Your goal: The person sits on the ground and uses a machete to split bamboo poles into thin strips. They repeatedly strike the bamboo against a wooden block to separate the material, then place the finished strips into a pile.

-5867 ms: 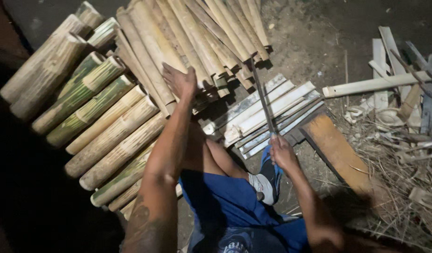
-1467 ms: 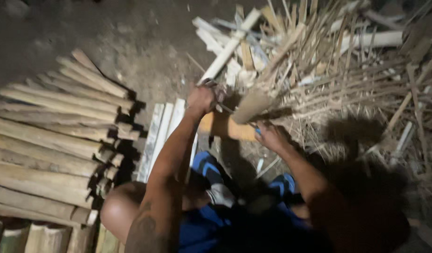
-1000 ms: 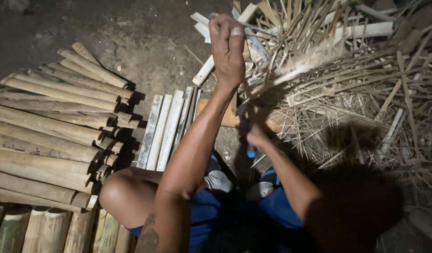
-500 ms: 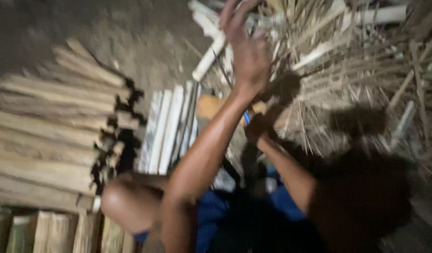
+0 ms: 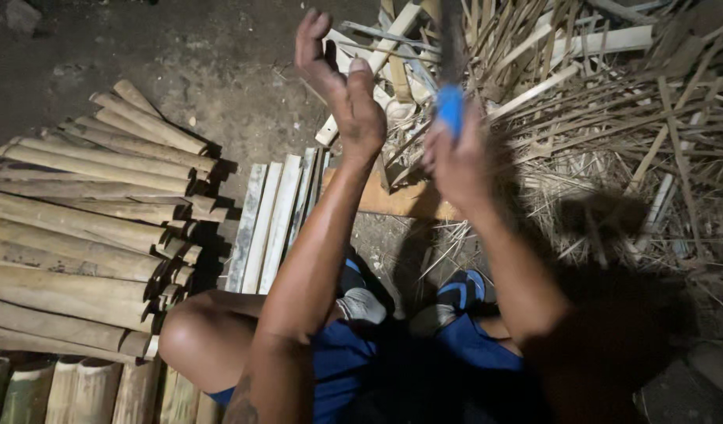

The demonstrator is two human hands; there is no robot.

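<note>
- Blue-handled tool (image 5: 451,106): held raised in front of the person, its blue grip showing above the right hand; a dark, blurred blade runs up from the grip toward the top edge. What kind of blade it is cannot be made out.
- Right hand (image 5: 458,161): clenched around the tool's grip, knuckles toward the camera, somewhat blurred.
- Left hand (image 5: 339,86): raised just beside the right hand and level with it, open with fingers spread and slightly curled, holding nothing and not touching the tool.
- Wooden board (image 5: 393,200): lies flat on the ground beneath both hands, running across between them.
- Flat bamboo slats (image 5: 277,220): a short row laid side by side on the ground below the left hand, close against the board's left end.
- Split bamboo pieces (image 5: 87,204): a large stack of rounded lengths well out to the left of the left hand, cut ends facing the slats.
- Heap of bamboo strips and shavings (image 5: 613,118): spreads behind and to the right of the right hand, thin slivers lying in all directions.
- Shoes (image 5: 460,294): blue and grey, seen below the hands between the person's knees.
- Ground (image 5: 220,86): bare dark earth beyond the left hand.
</note>
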